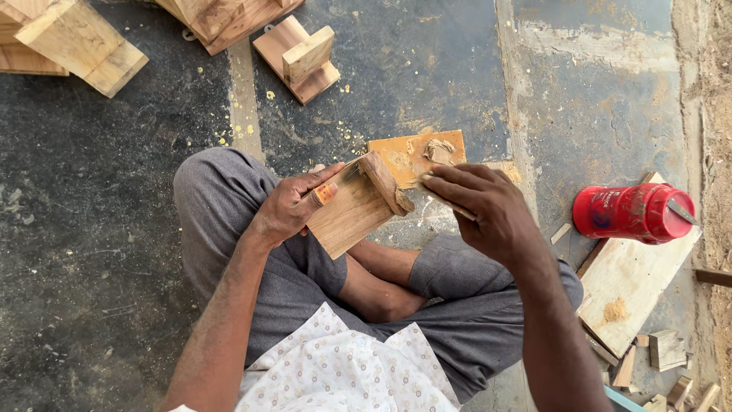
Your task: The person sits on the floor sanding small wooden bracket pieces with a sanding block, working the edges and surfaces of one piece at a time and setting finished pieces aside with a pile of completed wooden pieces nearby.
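Person sits cross-legged on dark concrete floor (pixel 99 229). Left hand (pixel 288 207) grips wooden block assembly (pixel 354 204) by its left edge, thumb on top, holding it tilted over lap; raised wooden strip (pixel 385 181) runs across its upper face. Right hand (pixel 479 207) closed around thin flat tool (pixel 442 200), tip touching strip's end. Orange board with blob of filler paste (pixel 415 152) lies just behind. Red plastic jar (pixel 633 213) lies on its side on pale plank (pixel 629 294), right. More wooden pieces (pixel 299 59) farther away.
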